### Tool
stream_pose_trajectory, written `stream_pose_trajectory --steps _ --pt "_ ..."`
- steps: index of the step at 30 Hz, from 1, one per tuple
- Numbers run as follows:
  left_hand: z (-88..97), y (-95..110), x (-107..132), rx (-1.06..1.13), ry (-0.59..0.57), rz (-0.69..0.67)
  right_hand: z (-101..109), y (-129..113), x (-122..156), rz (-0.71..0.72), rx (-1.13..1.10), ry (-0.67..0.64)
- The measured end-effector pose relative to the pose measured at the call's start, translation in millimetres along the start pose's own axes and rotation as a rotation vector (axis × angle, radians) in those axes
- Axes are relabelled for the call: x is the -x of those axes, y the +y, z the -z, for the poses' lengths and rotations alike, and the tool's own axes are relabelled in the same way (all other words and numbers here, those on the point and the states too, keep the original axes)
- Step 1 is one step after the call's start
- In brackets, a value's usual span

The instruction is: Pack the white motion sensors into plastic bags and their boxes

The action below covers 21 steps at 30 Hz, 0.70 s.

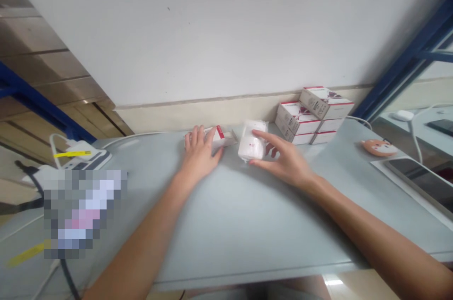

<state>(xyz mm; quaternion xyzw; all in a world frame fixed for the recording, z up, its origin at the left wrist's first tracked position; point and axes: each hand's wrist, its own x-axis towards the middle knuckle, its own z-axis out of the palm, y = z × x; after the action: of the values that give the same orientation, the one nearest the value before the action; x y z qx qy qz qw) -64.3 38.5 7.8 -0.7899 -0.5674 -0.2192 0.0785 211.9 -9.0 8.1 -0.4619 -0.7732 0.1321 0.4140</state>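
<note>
My left hand (200, 153) rests over a small white carton with a red band (222, 138), its fingers across the carton's near end. To the right, my right hand (285, 161) spreads around a soft white packet (252, 140), with the thumb below it and the fingers on top. The packet looks like wrapped paper or plastic, and its print is too small to read. Behind it stands a stack of several white cartons with red edges (311, 117), and one lies tilted on top.
The pale grey-blue table (240, 224) backs onto a white wall. A flat device with cables (83, 156) sits at the far left beside a pixelated patch. An orange animal-face object (379, 147) and a tablet (421, 182) lie at the right.
</note>
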Motion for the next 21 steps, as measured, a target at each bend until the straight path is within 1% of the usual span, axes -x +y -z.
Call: stream_pose_trajectory --steps 1,3,6,8,11,15,18,21 --pt "0.1 -3.6 -0.4 -0.04 -0.023 -0.01 0.2 0.8 -0.1 -0.006 0.02 0.018" --pt "4.4 -4.3 -1.1 -0.063 -0.061 -0.01 1.2 1.5 -0.8 -0.02 0.051 0.056" --pt "16.4 7.2 -1.6 -0.014 -0.12 -0.019 3.3 1.9 -2.7 -0.051 0.1 0.104" --pt "22.5 17.7 -0.5 0.052 -0.144 -0.064 4.4 3.3 -4.2 -0.067 0.136 0.134" --pt "24.5 31.5 3.7 0.154 -0.138 -0.156 5.3 7.1 -6.5 -0.09 0.159 0.177" --pt "21.0 45.9 12.1 0.177 -0.104 -0.218 6.3 8.6 -8.2 -0.078 0.122 0.262" --pt "20.4 55.4 17.5 0.236 -0.074 -0.204 5.9 4.7 -8.1 -0.034 0.069 0.335" --pt "19.6 61.6 20.4 0.299 -0.044 -0.149 3.8 0.7 -6.8 0.03 0.031 0.396"
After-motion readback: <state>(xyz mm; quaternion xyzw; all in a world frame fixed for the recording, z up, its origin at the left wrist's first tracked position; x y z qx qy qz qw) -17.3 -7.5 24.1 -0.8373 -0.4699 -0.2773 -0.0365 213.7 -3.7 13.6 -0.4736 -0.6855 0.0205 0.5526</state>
